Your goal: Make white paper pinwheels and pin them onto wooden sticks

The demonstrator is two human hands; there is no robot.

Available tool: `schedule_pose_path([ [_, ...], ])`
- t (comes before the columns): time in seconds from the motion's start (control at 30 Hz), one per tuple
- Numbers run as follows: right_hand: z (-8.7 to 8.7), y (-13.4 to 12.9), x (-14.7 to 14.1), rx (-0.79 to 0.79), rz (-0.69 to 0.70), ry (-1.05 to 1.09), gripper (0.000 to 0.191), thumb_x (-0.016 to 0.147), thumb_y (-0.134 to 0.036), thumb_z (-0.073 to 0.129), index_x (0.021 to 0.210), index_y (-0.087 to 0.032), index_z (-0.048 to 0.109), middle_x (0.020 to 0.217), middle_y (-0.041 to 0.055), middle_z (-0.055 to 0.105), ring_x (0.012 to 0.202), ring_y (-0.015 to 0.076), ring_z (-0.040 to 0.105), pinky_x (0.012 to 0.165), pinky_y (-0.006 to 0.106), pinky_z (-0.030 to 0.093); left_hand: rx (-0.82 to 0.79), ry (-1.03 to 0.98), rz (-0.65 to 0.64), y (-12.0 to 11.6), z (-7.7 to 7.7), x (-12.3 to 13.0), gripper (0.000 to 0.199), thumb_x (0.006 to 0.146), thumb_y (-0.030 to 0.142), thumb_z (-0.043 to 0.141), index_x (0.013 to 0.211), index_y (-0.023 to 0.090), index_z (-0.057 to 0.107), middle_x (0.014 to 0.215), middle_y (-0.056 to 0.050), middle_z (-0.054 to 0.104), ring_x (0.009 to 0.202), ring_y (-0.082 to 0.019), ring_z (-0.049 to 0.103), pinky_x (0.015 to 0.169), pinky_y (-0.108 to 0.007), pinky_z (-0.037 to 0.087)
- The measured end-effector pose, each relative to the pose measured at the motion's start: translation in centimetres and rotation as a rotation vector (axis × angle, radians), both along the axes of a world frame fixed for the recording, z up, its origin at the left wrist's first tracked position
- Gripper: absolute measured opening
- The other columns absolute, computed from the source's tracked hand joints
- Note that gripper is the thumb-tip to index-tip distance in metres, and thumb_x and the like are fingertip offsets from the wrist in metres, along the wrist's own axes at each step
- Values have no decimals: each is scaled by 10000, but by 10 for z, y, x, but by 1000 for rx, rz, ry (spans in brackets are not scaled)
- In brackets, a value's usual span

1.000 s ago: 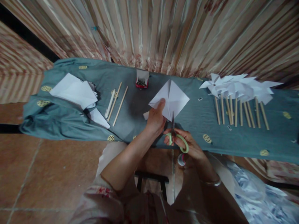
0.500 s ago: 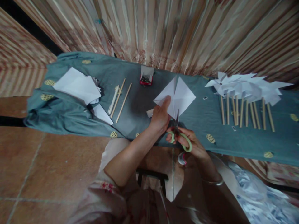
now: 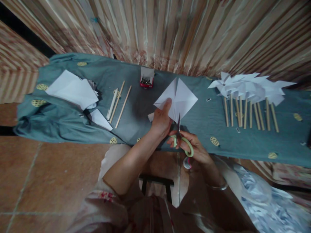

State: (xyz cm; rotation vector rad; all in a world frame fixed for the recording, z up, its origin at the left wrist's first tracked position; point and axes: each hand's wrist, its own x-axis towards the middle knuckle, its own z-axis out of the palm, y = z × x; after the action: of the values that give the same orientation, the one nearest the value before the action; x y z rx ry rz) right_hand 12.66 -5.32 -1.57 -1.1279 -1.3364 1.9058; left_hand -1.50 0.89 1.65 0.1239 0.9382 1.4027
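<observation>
My left hand (image 3: pixel 162 120) pinches a white square of paper (image 3: pixel 184 97), thumb on top, near its left and lower corners. The sheet is turned like a diamond and has a slit running in from its top corner. In my right hand (image 3: pixel 194 145) is a pair of scissors (image 3: pixel 186 147) with light green handles, fingers through the loops. The blades point up at the paper's lower corner; whether they are cutting into it I cannot tell. Just left of my left hand, a small white piece (image 3: pixel 151 116) lies on the cloth, partly hidden.
A teal cloth (image 3: pixel 136 113) with yellow pineapples covers the narrow table. At left lie a stack of white paper (image 3: pixel 70 89), a folded sheet (image 3: pixel 100 119), a white pen (image 3: pixel 112 103) and two wooden sticks (image 3: pixel 123 106). A red box (image 3: pixel 146 81) stands behind; paper pinwheels (image 3: pixel 250 85) lie right.
The whole view has shifted, so the table's things appear slightly further left. My hands, the paper and the scissors keep nearly the same positions relative to each other.
</observation>
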Motion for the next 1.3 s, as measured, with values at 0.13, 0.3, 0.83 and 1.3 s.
schedule_pose_path([
  [0.13,0,0,0,15,7,-12,502,801,-581,707,1119,-193,691,847,61,733,720,159,668,663,282,537,10,13,-8,1,-3,0,115,929,225,594,872,143,651,883,-59,752,989,-212,719,914,-317,538],
  [0.3,-1,0,-1,50,6,7,475,832,-571,680,1108,-185,693,814,51,722,668,136,649,630,267,534,15,-5,-5,3,-5,0,94,926,210,590,883,147,645,898,-52,753,979,-190,721,921,-298,530],
  [0.83,5,0,-1,75,-6,-32,452,828,-568,688,1066,-184,709,779,45,714,661,129,634,623,263,538,-4,-55,21,4,1,-2,115,933,173,566,871,141,657,921,-60,753,1122,-220,688,1003,-325,533],
  [1.3,4,0,-3,65,-42,-39,456,803,-587,701,1021,-188,726,709,23,689,603,119,623,558,242,522,-17,-35,20,4,-1,0,111,941,170,557,918,149,664,854,-26,748,1084,-207,701,1000,-339,540],
])
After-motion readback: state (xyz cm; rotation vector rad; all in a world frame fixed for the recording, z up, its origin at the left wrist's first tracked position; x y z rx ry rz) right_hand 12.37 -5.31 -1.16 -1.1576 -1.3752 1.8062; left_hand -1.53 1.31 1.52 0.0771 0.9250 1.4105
